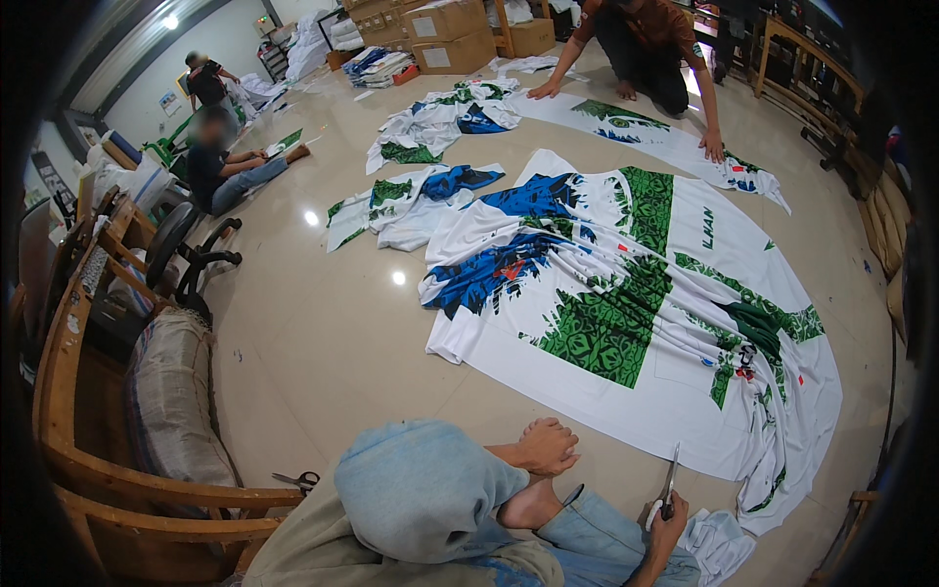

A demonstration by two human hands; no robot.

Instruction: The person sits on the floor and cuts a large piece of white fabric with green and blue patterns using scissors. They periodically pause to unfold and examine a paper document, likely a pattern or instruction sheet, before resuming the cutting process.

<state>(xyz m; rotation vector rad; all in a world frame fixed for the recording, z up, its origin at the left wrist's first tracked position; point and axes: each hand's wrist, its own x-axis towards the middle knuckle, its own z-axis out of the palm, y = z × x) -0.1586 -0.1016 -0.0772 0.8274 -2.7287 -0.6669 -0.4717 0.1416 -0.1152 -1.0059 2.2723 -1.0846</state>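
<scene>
My right hand [667, 533] is closed around the handles of a pair of scissors [672, 476], its blades pointing away from me toward the cloth's near edge. My left hand [544, 447] rests in front of my bent knee, above my bare foot, with fingers curled in and nothing visible in them. Spread on the floor ahead lies a large white printed fabric [626, 391] with green and blue patterns, wrinkled across the middle and bunched at the right. A crumpled white cloth piece [719, 545] lies beside my right hand.
A second pair of scissors [299, 479] lies left of my knee by a wooden frame [166, 489]. Printed fabric pieces [416, 203] lie beyond. A co-worker [646, 44] kneels over another printed strip [606, 127]. Another person [220, 166] sits far left, near an office chair [191, 249].
</scene>
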